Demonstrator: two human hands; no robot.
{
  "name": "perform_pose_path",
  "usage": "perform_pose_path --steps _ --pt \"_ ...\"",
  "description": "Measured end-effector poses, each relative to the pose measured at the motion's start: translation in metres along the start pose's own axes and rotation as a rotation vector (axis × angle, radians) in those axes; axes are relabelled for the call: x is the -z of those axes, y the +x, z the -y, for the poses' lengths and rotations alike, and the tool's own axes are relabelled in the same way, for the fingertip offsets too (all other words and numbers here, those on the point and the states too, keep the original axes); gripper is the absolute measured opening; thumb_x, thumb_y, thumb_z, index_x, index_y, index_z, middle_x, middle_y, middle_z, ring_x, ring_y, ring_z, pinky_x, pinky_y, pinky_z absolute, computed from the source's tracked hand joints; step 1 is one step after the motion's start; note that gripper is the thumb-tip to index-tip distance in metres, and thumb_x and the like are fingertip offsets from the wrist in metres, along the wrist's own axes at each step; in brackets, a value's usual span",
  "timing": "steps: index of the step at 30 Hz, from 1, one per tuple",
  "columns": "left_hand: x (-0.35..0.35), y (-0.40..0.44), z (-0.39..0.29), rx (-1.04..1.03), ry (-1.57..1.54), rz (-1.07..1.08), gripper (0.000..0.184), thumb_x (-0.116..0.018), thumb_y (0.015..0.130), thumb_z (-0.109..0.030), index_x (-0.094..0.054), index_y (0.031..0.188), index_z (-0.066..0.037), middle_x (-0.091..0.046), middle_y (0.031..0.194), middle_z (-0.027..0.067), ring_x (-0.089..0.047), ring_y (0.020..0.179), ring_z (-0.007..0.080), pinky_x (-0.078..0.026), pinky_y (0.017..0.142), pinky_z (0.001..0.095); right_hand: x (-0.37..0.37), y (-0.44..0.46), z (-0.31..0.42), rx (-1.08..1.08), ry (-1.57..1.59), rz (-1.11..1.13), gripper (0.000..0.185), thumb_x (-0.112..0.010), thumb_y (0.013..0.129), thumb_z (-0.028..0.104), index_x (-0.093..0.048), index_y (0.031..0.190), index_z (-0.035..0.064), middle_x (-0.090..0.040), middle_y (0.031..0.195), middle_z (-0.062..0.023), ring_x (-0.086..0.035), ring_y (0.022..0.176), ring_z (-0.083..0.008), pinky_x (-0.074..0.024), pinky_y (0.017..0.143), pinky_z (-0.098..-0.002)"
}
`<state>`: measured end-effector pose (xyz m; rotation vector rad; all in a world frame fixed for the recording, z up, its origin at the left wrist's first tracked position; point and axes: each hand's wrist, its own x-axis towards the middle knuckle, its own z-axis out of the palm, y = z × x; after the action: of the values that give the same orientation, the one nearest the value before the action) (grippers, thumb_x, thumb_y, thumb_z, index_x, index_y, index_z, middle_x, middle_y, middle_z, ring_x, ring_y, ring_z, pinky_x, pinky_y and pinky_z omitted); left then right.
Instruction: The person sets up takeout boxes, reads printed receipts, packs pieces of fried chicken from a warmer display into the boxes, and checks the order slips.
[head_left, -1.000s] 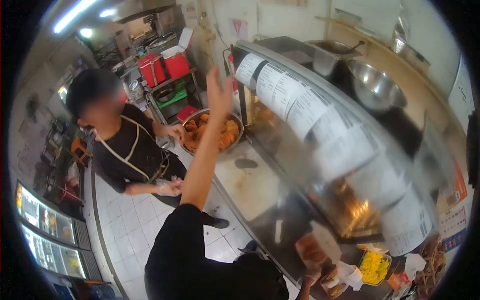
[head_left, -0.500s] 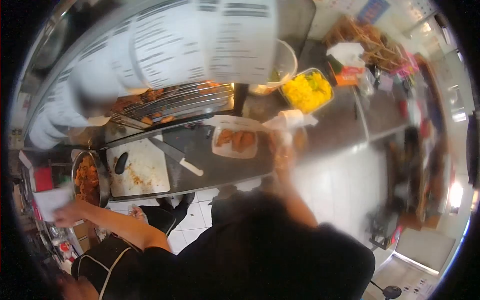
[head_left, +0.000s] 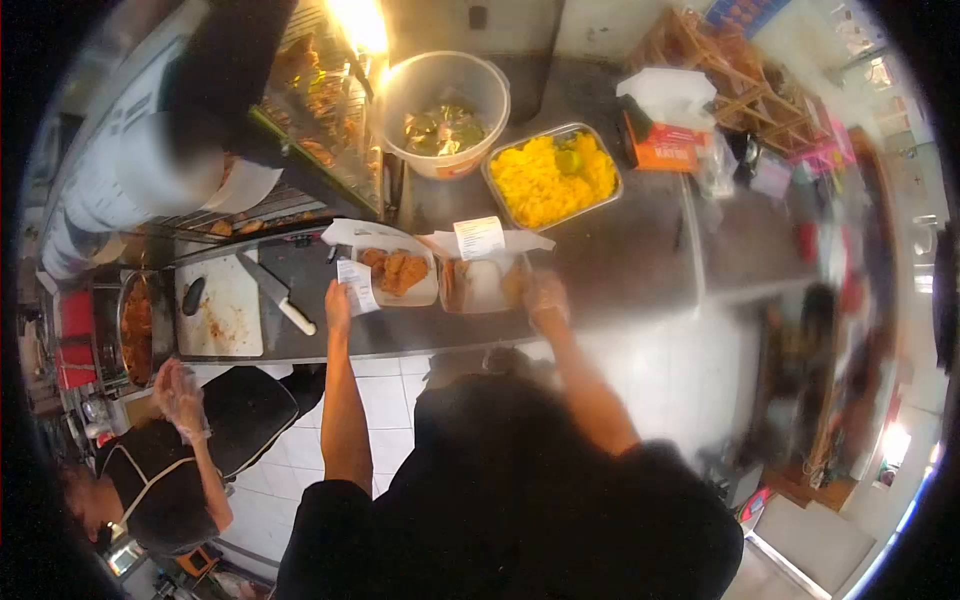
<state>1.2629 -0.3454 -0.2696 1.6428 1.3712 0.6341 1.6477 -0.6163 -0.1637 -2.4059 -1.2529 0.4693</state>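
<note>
Two takeaway boxes with raised lids stand side by side on the dark counter. The left takeaway box holds browned, fried-looking pieces. In the right takeaway box there is pale food that I cannot make out clearly; a printed slip lies on its lid. My left hand is closed on another printed slip at the left box's near-left corner. Wearing a clear glove, my right hand grips the right box's outer edge, its fingertips blurred.
Behind the boxes are a tray of yellow rice and a clear bucket. A knife lies beside a white cutting board. At the lower left, a co-worker's gloved hand is raised. Hanging slips crowd the upper left.
My left hand has come from the far left to the left box's corner, where it holds a slip. The view has shifted right; the right hand stays at the right box.
</note>
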Motion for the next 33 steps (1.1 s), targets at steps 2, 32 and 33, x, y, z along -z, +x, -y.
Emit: perform_pose_path --steps 2,32,33 --pt "-0.007 -0.015 0.004 0.081 0.036 0.046 0.024 -0.049 0.1 -0.022 -0.055 0.107 0.0 -0.06 0.1 0.0115 -0.059 0.095 0.0223 -0.047 0.087 0.0349 0.009 0.0 -0.013 -0.173 0.25 -0.016 0.032 -0.056 0.095 0.029 -0.067 0.101 -0.0009 -0.064 0.104 -0.0241 -0.059 0.103 -0.0401 -0.0476 0.09 -0.0451" --pt "-0.032 -0.405 0.008 0.678 -0.171 -0.776 0.025 -0.049 0.089 -0.001 -0.068 0.104 0.003 -0.071 0.099 0.0187 -0.069 0.092 0.0303 -0.053 0.083 0.0362 -0.476 0.144 0.652 1.369 0.196 0.16 0.037 -0.053 0.089 0.007 -0.059 0.125 0.0036 -0.065 0.119 -0.0145 -0.061 0.112 -0.0295 -0.0506 0.094 -0.0405" --pt "-0.018 -0.401 -0.015 0.74 -0.268 -0.884 0.025 -0.048 0.09 -0.002 -0.068 0.104 0.004 -0.072 0.099 0.0166 -0.069 0.091 0.0265 -0.053 0.083 0.0339 -0.484 0.15 0.667 1.367 0.207 0.149 0.037 -0.053 0.089 0.007 -0.059 0.125 0.0036 -0.065 0.119 -0.0145 -0.061 0.112 -0.0295 -0.0506 0.094 -0.0405"
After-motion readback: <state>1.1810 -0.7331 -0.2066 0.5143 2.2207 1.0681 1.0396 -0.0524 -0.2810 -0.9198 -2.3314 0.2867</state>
